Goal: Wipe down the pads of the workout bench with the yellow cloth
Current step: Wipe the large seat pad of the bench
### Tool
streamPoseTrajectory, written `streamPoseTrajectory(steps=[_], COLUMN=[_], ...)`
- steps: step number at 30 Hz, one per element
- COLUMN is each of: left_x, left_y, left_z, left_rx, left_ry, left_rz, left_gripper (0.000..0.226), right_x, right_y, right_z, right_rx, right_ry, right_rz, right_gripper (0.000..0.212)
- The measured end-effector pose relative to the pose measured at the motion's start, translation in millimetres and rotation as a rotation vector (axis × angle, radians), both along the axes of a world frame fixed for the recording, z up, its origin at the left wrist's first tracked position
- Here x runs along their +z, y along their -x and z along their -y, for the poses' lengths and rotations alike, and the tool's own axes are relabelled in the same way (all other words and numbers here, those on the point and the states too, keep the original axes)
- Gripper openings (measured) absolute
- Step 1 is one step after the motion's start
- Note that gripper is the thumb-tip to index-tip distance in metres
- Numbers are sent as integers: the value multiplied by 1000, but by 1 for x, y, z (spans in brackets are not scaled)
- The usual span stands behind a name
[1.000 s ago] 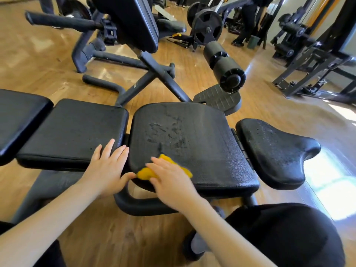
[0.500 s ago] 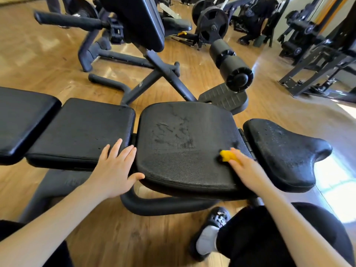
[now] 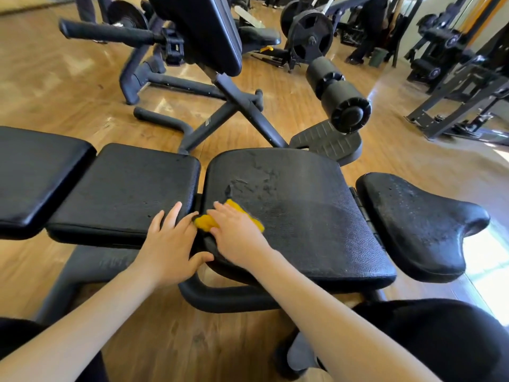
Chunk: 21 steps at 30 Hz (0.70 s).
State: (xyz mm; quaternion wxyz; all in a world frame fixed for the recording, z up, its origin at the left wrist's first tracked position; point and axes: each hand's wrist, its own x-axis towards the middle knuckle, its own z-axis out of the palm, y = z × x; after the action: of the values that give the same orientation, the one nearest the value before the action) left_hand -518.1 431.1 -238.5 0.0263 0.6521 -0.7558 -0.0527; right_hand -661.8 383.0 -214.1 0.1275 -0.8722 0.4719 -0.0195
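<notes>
The workout bench lies across the view with several black pads. On the wide middle pad, which shows damp streaks, my right hand presses the yellow cloth flat at the pad's near left corner. Most of the cloth is hidden under my fingers. My left hand rests open on the near right corner of the neighbouring pad, its thumb hooked over the middle pad's front edge. A narrower saddle-shaped pad sits at the right and another pad at the far left.
Another bench's frame and angled back pad stand just beyond. A foam roller and footplate are behind the middle pad. Weight machines line the right side on the wooden floor. My knee is at lower right.
My right hand swept the cloth from the pad's left side to its right edge, then back to the left corner. The left hand stayed in place.
</notes>
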Motion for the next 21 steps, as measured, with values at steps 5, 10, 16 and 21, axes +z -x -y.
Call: streamPoseTrajectory(steps=[5,10,16,21], left_x=[-3,-5,-9,-9], left_y=[-3,-3,-4,-5], left_z=[-1,-1,1,2], left_rx=[-5,-21,-21,-11], left_ry=[52,41,54,38], left_rz=[-17,-6,-7,-7], left_gripper=[82,82,81,88], right_x=[-10,-13,-7,-13], right_y=[46,159,210,138], right_z=[17,55,99,106], right_rx=[-78,-431,-808,-628], right_ry=[-68,-12,-51,134], right_rz=[183,215,135,26], right_gripper=[40,34,39,33])
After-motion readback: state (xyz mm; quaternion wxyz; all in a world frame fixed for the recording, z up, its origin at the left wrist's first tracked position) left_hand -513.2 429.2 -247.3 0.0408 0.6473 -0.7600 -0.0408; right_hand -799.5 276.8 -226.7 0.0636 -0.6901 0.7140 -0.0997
